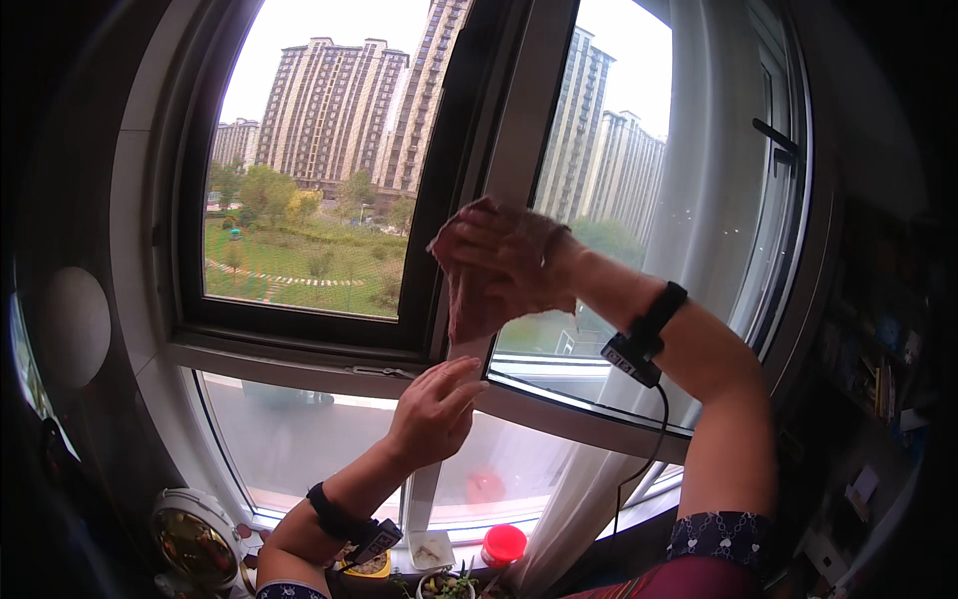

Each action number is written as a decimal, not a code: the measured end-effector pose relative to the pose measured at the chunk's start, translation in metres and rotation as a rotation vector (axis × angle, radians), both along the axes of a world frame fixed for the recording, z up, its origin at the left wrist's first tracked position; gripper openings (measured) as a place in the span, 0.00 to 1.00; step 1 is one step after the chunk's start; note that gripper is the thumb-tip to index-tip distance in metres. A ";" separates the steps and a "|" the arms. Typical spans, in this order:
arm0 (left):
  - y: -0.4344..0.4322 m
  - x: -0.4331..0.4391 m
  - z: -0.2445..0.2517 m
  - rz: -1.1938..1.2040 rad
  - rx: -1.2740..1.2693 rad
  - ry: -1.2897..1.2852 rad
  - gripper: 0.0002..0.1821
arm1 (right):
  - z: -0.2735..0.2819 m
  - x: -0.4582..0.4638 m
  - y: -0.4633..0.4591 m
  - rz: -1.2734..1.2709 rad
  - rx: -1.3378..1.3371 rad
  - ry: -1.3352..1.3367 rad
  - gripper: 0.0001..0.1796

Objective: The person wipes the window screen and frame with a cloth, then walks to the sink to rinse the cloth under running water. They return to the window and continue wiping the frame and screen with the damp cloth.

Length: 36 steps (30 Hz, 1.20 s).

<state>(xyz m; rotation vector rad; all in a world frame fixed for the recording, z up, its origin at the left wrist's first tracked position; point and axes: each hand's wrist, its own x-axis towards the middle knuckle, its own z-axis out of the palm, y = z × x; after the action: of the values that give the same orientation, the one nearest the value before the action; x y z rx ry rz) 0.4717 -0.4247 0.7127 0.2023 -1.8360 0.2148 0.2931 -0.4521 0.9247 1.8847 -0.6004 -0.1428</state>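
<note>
A pinkish-red cloth (pixel 479 288) lies under the spread fingers of my right hand (pixel 501 243), against the upright post of the window frame (pixel 516 135). One edge of the cloth hangs down towards the lower crossbar. My left hand (pixel 438 412) is lower, by the joint of post and crossbar (pixel 584 415), with its fingers stretched and nothing in them. Whether its fingertips touch the frame is hard to tell. Left of the post is a dark-framed screened window panel (pixel 310 247); to the right is a glass pane (pixel 599 202).
On the sill below stand a red-lidded container (pixel 503 545), a clear plastic box (pixel 431 550), a potted succulent (pixel 447 582) and a round mirror (pixel 196 546). A pale curtain (pixel 557 517) hangs beside them. A cable (pixel 644 472) trails from the right wrist device (pixel 636 348).
</note>
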 end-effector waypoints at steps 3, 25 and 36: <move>-0.007 -0.015 0.002 -0.019 -0.037 -0.061 0.18 | 0.099 -0.011 -0.026 0.101 -0.301 -0.101 0.38; -0.063 -0.058 -0.026 0.294 0.134 -0.207 0.48 | 0.217 -0.057 0.045 0.299 -0.784 -0.415 0.23; -0.064 -0.070 -0.029 0.354 0.128 -0.134 0.47 | 0.182 -0.264 0.224 -0.328 -0.713 -1.247 0.34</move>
<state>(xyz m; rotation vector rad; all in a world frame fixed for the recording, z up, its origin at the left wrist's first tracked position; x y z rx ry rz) 0.4017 -0.4891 0.6836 0.6165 -1.9393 0.3644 0.0291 -0.2280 1.1068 0.9808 -1.5347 0.9821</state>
